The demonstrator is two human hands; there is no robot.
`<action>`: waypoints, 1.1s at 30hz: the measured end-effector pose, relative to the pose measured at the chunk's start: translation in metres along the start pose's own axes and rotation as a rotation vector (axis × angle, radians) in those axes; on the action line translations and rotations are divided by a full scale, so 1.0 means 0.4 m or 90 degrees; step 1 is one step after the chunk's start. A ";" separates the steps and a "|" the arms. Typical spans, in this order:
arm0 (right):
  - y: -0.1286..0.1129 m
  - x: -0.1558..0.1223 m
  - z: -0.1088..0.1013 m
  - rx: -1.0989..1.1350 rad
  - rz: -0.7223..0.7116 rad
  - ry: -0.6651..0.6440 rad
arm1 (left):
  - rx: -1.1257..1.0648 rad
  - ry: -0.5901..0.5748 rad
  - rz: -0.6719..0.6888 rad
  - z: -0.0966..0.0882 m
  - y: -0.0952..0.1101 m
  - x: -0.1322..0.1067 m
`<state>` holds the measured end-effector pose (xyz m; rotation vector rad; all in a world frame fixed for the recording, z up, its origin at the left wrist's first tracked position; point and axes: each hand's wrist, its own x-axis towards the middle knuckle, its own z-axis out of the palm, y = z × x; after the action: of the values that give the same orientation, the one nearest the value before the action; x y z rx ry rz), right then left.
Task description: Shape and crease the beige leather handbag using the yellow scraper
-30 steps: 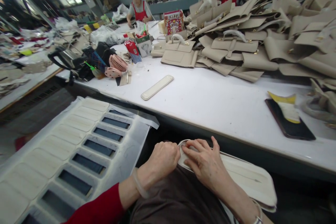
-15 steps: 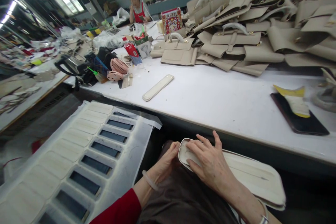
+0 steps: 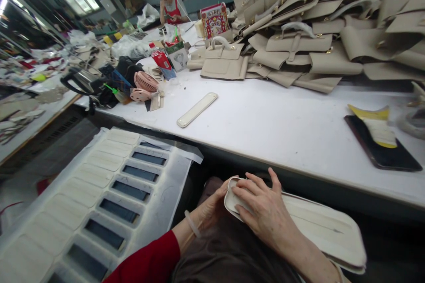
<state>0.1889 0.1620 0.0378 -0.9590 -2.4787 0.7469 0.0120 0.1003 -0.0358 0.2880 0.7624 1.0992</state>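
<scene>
The left hand curls its fingers around the left end of a cream oblong panel on the lap; the right hand lies across it, fingers spread. Far left on the bench, a green-nozzled bottle holds amber liquid.

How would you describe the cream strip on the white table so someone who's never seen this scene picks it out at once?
Find the long white table crossing the picture. On its left half, below the small tan handbag and right of the pink slotted object, lies the slim cream strip. Unlike both, it is flat, with small dots near its rounded ends.
</scene>
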 end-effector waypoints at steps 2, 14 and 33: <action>-0.003 0.002 0.000 -0.016 -0.002 0.000 | 0.005 0.011 -0.010 0.004 0.001 -0.004; -0.003 0.009 0.006 0.003 0.008 0.028 | 0.090 0.096 0.083 0.043 0.004 -0.009; -0.013 0.006 -0.016 0.386 0.181 0.128 | 0.458 0.061 0.187 0.025 0.051 0.008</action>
<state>0.1882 0.1626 0.0464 -1.0814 -1.7876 1.3196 0.0056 0.1136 -0.0185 0.9846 1.2168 1.0815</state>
